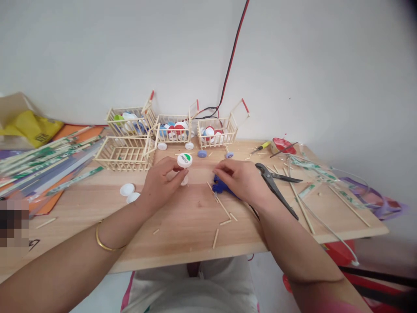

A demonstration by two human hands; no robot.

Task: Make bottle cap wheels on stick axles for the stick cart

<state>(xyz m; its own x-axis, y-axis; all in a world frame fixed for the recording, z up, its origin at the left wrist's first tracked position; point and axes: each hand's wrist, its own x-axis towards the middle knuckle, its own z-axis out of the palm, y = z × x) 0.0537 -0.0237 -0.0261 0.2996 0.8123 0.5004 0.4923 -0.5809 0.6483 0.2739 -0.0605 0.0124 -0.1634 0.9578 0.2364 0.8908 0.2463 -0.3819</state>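
Observation:
Between the thumb and fingers of my left hand [166, 180] is a white bottle cap [185, 160] with green print on top. Another white piece shows just under that hand, partly hidden. My right hand [239, 176] has its fingertips pinched together; whatever they hold, if anything, is too small to make out. Beneath it lies a blue glue gun [222, 186], its rear covered by the hand. Two white caps [127, 189] rest on the table to the left of my left wrist. Close behind my left hand sits a basket of thin sticks [125, 154].
Along the wall stand small stick carts [216, 132] filled with coloured caps. Black-handled pliers [276, 189], a yellow knife [264, 146] and a red bowl [284, 146] are at right. Packaged chopsticks [55, 150] pile up at left. Cut stick pieces [215, 239] lie near the table's front edge [195, 261].

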